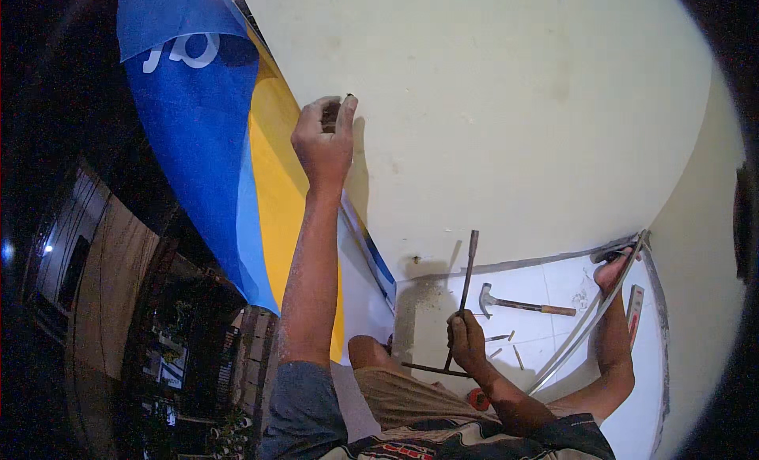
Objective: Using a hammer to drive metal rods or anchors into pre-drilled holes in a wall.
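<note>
My left hand (326, 140) is raised against the pale wall (514, 143), its fingers curled and the thumb and forefinger close together. By their tips is a small dark spot; whether it is a hole or a small part between them, I cannot make out. Lower down, my right hand (466, 339) grips a T-shaped metal wrench (471, 262) by its shaft. The wrench's long end points up towards the wall, and its crossbar lies below the hand near my lap.
A blue and yellow banner (198, 136) hangs along the wall's left edge. On the white tiled floor (526, 282) are a claw hammer (522, 305), several small slim pieces and long pale strips (581, 325). A red and white bar (635, 310) lies beside my leg at the right.
</note>
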Available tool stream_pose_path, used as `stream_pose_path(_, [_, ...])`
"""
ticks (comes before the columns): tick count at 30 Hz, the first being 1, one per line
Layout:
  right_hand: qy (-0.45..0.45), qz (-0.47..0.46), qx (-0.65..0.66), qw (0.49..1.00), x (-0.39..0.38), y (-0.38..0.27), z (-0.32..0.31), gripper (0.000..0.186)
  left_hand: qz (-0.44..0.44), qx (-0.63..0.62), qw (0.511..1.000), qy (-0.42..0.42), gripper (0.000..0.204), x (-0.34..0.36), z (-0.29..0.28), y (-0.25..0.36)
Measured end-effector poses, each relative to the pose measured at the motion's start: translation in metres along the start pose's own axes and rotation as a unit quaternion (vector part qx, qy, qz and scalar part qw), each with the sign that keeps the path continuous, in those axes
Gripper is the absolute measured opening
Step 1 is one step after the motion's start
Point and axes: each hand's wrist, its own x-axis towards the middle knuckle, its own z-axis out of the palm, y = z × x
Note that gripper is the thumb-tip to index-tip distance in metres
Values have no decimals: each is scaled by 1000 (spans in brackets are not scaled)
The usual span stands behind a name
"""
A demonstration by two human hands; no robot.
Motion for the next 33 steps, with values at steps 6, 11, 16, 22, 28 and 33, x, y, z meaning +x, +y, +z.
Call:
stream_pose_path(6, [-21,41,83,995,1,-25,2,32,118,94,989,-8,15,8,2,-6])
stream_pose_path(11, [-43,67,110,991,2,-37,-2,38,298,149,942,-32,19,14,-9,-8])
stream_pose_path(16, [-46,62,108,991,0,-45,-4,39,70,69,992,-74,19,13,-15,3])
stream_pose_path(22, [-64,92,136,984,-9,-51,-5,38,51,146,985,-70,18,12,-4,4])
stream_pose_path(28, [-70,57,148,985,0,-61,-6,38,252,263,923,-127,14,27,-17,-3])
stream_pose_path(33, [-85,88,191,974,20,-100,20,36,297,247,900,-202,21,40,-33,1])
